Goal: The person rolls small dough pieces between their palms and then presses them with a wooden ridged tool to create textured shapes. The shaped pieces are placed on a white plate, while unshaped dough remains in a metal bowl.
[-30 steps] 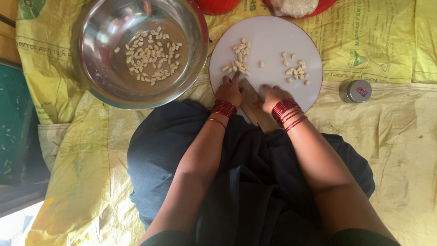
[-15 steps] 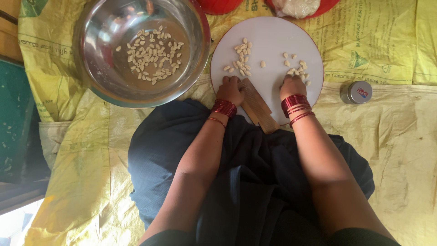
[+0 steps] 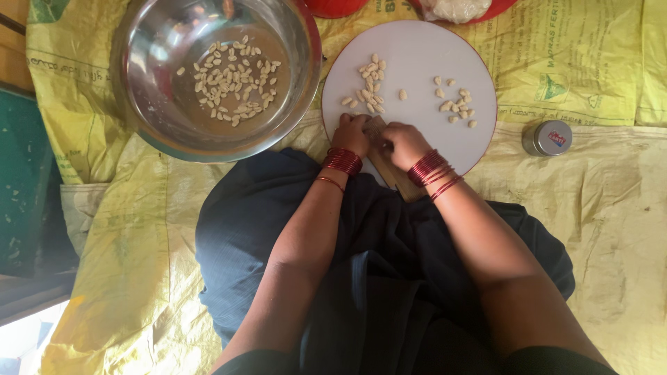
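Note:
My left hand [image 3: 353,133] and my right hand [image 3: 404,143] meet at the near edge of a round white board [image 3: 417,52]. Both have their fingers curled over the top of a wooden tool [image 3: 393,178] that slants from the board toward my lap. The left hand grips the tool's top. The right hand's fingertips are pinched together against it, apparently on a small pale kernel that they mostly hide. Two small heaps of pale kernels lie on the board, one just beyond my left hand [image 3: 368,87] and one to the right [image 3: 455,104].
A large steel bowl [image 3: 149,128] holding several pale kernels stands to the left of the board. A small round tin [image 3: 547,137] sits at the right on the yellow sacking [image 3: 590,208]. Red dishes [image 3: 458,8] line the far edge. A green surface [image 3: 24,187] is at far left.
My right hand reached to the right heap of kernels, then came back beside my left hand at the wooden tool. The left hand stayed put.

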